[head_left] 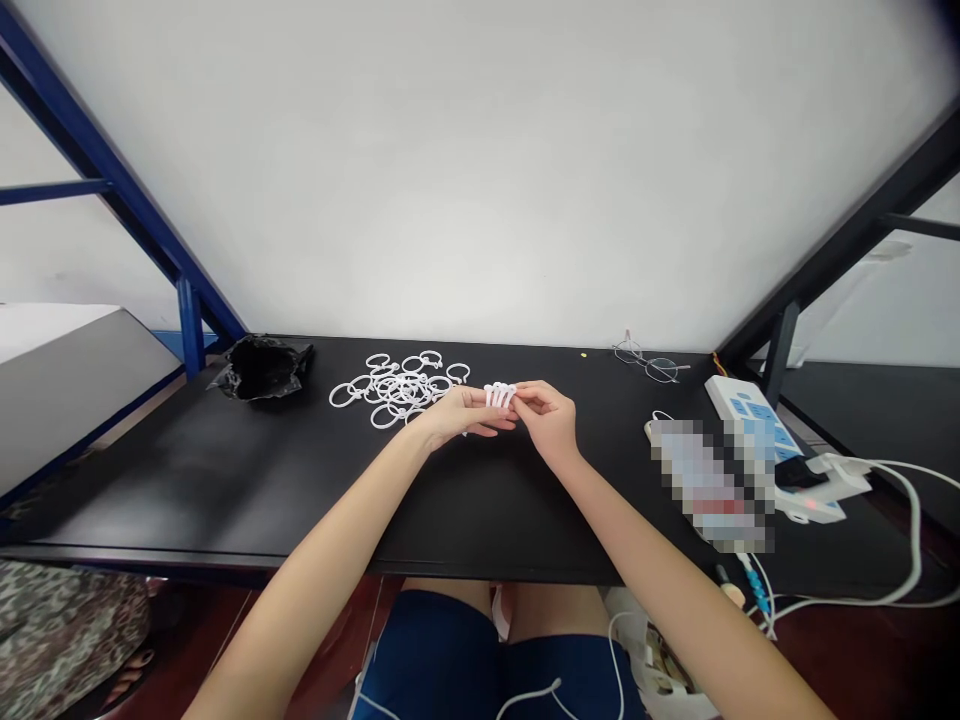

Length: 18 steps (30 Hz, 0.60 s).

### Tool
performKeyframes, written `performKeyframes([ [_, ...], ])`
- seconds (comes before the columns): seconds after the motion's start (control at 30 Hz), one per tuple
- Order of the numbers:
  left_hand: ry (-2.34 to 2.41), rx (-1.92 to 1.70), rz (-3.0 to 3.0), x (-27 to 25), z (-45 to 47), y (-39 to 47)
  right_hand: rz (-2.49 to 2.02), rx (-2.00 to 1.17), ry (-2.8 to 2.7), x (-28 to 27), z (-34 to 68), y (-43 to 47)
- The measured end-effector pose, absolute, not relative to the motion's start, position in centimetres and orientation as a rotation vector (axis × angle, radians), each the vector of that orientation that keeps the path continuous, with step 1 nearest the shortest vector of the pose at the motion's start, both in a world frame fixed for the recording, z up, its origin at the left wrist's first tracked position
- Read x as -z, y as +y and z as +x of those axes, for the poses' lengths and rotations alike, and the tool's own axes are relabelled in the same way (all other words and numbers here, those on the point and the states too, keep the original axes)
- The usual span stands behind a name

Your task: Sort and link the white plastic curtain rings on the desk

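Between my two hands, above the black table, is a small stack of white plastic rings (501, 394) held side by side. My left hand (466, 412) grips the stack from the left, its fingers closed around the rings. From the right, my right hand (546, 408) pinches the end of the same stack with thumb and fingertips. A loose pile of white rings (397, 385), each with a small clasp-like part, lies on the table just left of and behind my left hand. Some of the pile is hidden by that hand.
A crumpled black plastic bag (262, 370) stands open at the back left. Eyeglasses (649, 362) lie at the back right. Further right are a blurred-out phone (709, 485), a power strip (750, 410) and white cables (911, 520). Slanted frame bars (112, 180) flank the table (480, 520).
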<state>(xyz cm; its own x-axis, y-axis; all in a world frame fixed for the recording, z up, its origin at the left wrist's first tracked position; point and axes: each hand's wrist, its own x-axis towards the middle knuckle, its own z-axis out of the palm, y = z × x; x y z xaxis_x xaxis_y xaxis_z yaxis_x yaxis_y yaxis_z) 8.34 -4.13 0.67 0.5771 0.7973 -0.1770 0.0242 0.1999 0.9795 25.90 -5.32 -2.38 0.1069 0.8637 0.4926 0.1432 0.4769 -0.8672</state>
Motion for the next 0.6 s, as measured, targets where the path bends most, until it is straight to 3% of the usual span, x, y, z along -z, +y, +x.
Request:
performKeyframes([
  [0.23,0.75,-0.483,1.221,-1.2,7.9,-4.2,-1.021,-1.27,-1.552,1.2,26.7,-5.0],
  [0.47,0.663,-0.331,1.252,-0.9,8.7,-5.0,-1.013,-0.843,-1.919,1.1,26.4,-6.1],
  [0.6,0.641,-0.329,1.287,-0.9,8.8,-5.1,-1.01,-0.882,-1.951,1.1,26.5,-6.1],
])
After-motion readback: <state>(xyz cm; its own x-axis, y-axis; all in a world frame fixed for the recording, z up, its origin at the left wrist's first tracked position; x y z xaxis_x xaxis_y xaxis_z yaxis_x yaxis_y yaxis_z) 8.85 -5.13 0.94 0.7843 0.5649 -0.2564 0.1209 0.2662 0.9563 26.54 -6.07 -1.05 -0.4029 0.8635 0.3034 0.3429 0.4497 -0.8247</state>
